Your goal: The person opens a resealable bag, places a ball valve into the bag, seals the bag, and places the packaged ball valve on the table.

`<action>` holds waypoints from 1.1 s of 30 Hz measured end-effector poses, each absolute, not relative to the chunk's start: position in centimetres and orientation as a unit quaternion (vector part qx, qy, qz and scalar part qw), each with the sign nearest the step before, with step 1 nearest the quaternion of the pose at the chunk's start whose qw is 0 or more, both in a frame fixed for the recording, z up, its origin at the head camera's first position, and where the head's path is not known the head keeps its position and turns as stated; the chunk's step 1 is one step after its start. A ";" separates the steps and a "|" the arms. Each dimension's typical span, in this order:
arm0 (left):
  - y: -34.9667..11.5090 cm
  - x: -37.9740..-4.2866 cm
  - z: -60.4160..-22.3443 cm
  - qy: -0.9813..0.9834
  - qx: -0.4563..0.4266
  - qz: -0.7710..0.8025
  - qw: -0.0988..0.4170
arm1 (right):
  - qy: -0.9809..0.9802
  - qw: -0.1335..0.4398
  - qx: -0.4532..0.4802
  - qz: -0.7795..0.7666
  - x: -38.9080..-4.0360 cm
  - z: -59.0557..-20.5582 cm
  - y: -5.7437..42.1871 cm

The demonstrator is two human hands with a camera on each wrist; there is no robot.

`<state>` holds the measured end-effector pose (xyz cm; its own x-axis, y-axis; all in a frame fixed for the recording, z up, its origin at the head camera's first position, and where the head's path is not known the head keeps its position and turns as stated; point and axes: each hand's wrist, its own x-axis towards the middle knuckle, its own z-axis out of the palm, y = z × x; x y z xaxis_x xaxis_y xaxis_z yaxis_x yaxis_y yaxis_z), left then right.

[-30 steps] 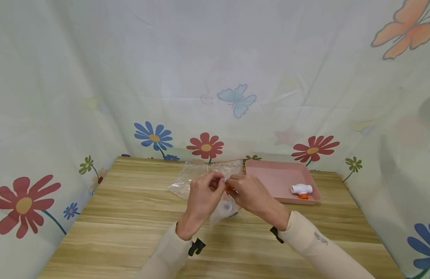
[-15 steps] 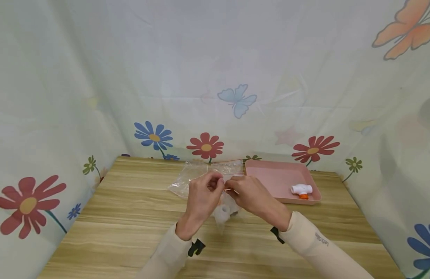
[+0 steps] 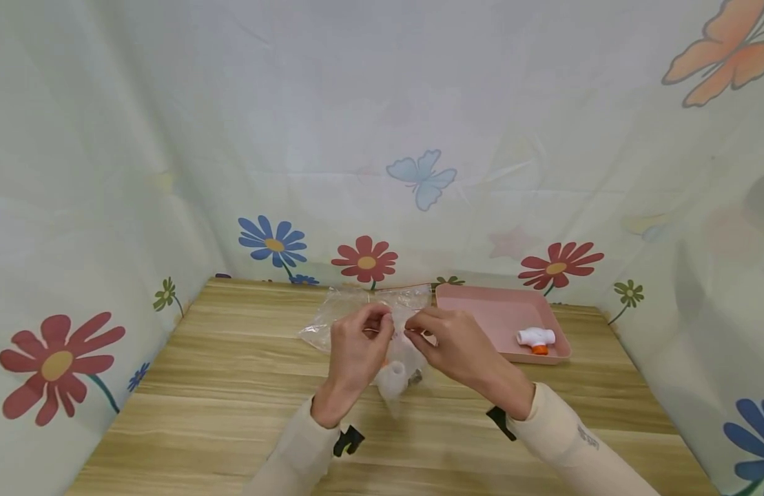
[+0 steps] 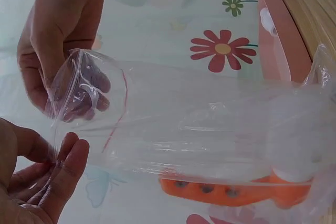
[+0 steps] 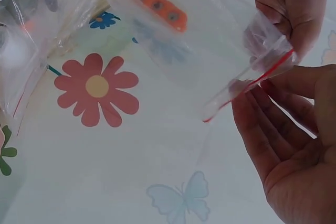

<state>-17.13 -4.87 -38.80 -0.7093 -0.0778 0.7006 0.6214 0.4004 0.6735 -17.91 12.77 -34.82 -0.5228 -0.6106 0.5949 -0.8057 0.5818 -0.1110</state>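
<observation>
Both hands hold up a clear zip bag (image 4: 199, 124) with a red line near its mouth. My left hand (image 3: 359, 348) pinches one side of the mouth, thumb against fingers. On the opposite side, my right hand (image 3: 452, 344) pinches the edge by the red strip, as the right wrist view shows. The mouth gapes between them. Low in the bag lies a white plastic valve (image 3: 392, 379) with an orange handle (image 4: 220, 192), which shows through the film in the left wrist view.
Behind the hands, a larger clear bag (image 3: 322, 324) lies on the wooden table (image 3: 233, 386), with several pieces inside it in the right wrist view. A pink tray (image 3: 475, 310) to the right holds another white valve (image 3: 535, 336). A flower-printed curtain (image 3: 369, 103) surrounds the table.
The orange piece at my right fingers has gone from there, and the valve now hangs lower in the bag. My right hand has shifted slightly right, widening the gap between the hands.
</observation>
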 end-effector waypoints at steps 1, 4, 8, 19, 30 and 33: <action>-4.9 -17.1 -38.8 -0.764 -0.174 -0.517 0.343 | -0.849 0.263 0.414 0.199 -17.8 -34.8 12.9; -5.0 -17.1 -38.8 -0.758 -0.164 -0.520 0.356 | -0.839 0.279 0.408 0.227 -17.7 -35.0 13.2; -5.2 -17.0 -38.7 -0.750 -0.153 -0.528 0.367 | -0.827 0.297 0.399 0.264 -17.4 -35.2 13.6; -5.4 -17.2 -38.7 -0.723 -0.132 -0.559 0.383 | -0.823 0.352 0.332 0.298 -16.4 -36.2 13.8; -5.3 -17.1 -38.7 -0.698 -0.129 -0.571 0.412 | -0.870 0.295 0.271 0.286 -16.4 -38.0 12.9; -5.3 -17.1 -38.8 -0.695 -0.133 -0.574 0.413 | -0.871 0.291 0.269 0.290 -16.5 -38.2 12.7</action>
<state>-17.08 -5.33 -38.75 -0.6245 -0.2895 0.7254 0.6580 0.3052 0.6883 -16.51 12.67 -38.17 -0.6858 -0.3012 0.6626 -0.6379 0.6871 -0.3479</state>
